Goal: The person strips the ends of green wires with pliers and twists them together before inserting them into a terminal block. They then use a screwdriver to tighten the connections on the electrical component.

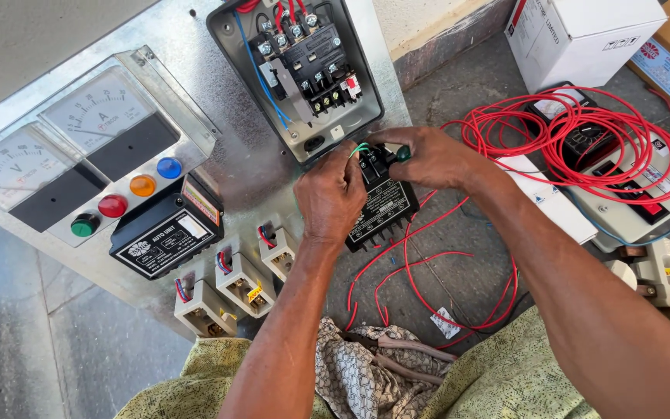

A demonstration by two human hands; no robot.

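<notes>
Our left hand (pixel 331 194) grips the upper left corner of a black relay block (pixel 381 203), fingers curled onto it; our right hand (pixel 428 155) closes in a pinch on a green-handled screwdriver (pixel 402 153) at the block's top edge, where a short green wire (pixel 360 147) loops up from the terminals. Both hands meet at that top end, the right one slightly higher and reaching in from the right. The block lies on the metal panel (pixel 219 116) near its right edge, just below the open grey starter box (pixel 304 70), its long axis running from the box down toward us. We judge the terminals at the upper end to be the working point, directly under the tool tip, though the tip itself is hidden. Red wires (pixel 420 271) trail from the block's lower end across the floor (pixel 459 93) to a loose red coil (pixel 583 132). Left of the hands on the panel sit three white fuse holders (pixel 234 283), a black control unit (pixel 166 239), coloured indicator lamps (pixel 127 195) and two analogue meters (pixel 56 140)
</notes>
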